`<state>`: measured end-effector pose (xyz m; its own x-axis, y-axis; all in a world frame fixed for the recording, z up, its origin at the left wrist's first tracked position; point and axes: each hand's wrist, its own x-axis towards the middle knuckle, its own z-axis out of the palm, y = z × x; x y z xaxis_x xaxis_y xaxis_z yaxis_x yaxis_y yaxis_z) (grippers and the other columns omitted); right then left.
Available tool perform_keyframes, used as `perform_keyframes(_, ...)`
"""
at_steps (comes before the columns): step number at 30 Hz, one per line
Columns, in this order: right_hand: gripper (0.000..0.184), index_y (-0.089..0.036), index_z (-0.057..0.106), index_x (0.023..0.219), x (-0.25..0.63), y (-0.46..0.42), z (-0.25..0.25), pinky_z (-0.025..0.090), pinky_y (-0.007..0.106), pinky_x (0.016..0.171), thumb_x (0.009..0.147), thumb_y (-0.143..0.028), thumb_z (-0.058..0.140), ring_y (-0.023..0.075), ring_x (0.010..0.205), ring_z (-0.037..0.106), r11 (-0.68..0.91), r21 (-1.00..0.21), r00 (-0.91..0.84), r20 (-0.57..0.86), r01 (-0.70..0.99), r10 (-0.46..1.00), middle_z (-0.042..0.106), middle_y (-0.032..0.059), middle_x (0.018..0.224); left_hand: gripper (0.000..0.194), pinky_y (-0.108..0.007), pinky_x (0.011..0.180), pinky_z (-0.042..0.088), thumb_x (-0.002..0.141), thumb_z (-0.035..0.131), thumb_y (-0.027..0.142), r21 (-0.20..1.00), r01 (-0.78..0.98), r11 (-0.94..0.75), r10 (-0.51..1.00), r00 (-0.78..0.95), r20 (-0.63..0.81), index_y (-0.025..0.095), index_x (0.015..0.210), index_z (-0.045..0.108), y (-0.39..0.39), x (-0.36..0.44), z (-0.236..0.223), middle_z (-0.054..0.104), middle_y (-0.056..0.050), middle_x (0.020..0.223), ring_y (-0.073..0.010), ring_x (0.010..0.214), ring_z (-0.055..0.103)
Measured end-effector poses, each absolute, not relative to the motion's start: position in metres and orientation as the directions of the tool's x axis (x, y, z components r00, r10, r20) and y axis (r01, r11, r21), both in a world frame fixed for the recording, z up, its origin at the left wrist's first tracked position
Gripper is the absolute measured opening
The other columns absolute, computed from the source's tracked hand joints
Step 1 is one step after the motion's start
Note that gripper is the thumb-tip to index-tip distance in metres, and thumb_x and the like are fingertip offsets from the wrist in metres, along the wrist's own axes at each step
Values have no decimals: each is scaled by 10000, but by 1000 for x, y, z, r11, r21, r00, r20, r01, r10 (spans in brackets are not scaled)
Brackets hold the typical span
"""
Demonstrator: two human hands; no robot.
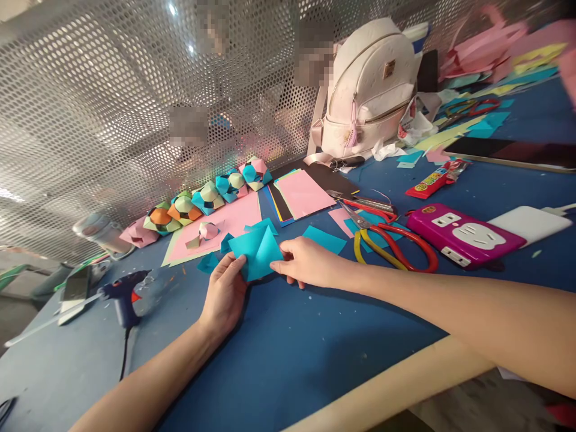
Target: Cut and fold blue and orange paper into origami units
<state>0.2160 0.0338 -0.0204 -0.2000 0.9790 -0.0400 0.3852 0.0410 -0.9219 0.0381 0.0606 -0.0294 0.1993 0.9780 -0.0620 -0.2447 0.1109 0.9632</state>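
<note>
While pinching the creased blue paper (256, 258) at its left side with the left hand (227, 291), thumb on top, grips the opposite side with the right hand (308, 261), thumb and forefinger close together. Holds it over the blue table (279, 360), between both hands, perhaps to spread the tension evenly and to have the crease in full view. Cannot tell the position of the fingers hidden underneath. Has loose blue pieces (324, 240) just beyond, probably for easy reach, and scissors (362, 222) off to the right, handles towards the near right, seemingly handy for picking up. Has the glue gun (123, 294) well to the left, apart from the paper, likely to avoid stray glue. Has paper balls (184, 207) in a row along the mesh wall (112, 90), presumably to spare working room and prevent crushing.
</note>
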Motion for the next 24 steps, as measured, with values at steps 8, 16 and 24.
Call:
perform_keyframes(8,263,-206,327,634,220,42,-20,348,201,461,761,-187,556,68,491,444,117,-969,-155,84,220,984,320,-80,591,208,-251,619,474,721,744,275,984,-145,101,949,311,-52,178,867,632,50,40,-30,669,14,747,-123,639,592)
perform_keyframes(16,324,-205,246,603,232,41,-13,194,249,459,691,-113,545,65,494,281,229,-810,-314,58,540,948,244,-73,560,313,-221,592,466,683,787,303,989,-83,123,957,274,-96,181,892,588,52,37,-30,654,28,687,-106,609,577)
perform_keyframes(24,201,-179,490,597,264,48,12,364,260,484,793,-136,475,110,445,502,74,-643,-274,-216,762,937,578,16,550,361,-201,508,398,683,772,334,999,29,41,977,209,-47,177,942,575,55,36,-34,560,59,609,-91,531,513)
